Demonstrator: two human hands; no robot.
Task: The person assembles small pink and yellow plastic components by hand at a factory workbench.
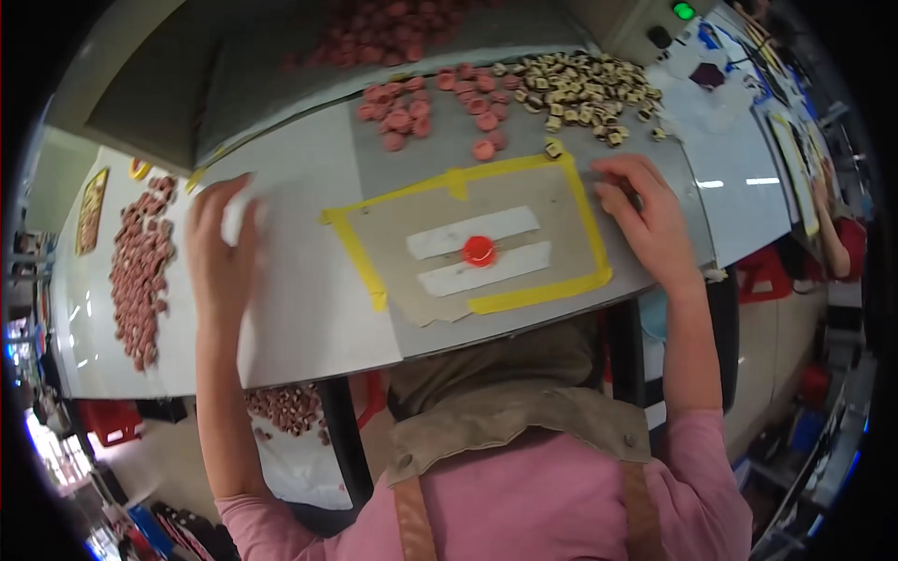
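Note:
A small round piece (479,251), bright red, sits between two white strips on a tan cardboard sheet (374,220) edged with yellow tape. My left hand (223,234) hovers over the white table left of the sheet, thumb and fingers apart, slightly blurred, with nothing visible in it. To the sheet's right, my right hand (647,213) has its fingers bent and the thumb spread from them; I see nothing between them. Beyond the sheet are loose round pink pieces (398,112) and a heap of small cream-and-dark pieces (589,89). One cream-and-dark piece (554,148) lies on the tape's far edge.
A machine housing (140,89) with a green light (684,11) overhangs the back; more pink pieces (388,33) lie under it. Brownish-pink pieces (142,271) cover the far left. Another heap (285,409) lies below the table's front edge. Another person's arm (828,210) shows at right.

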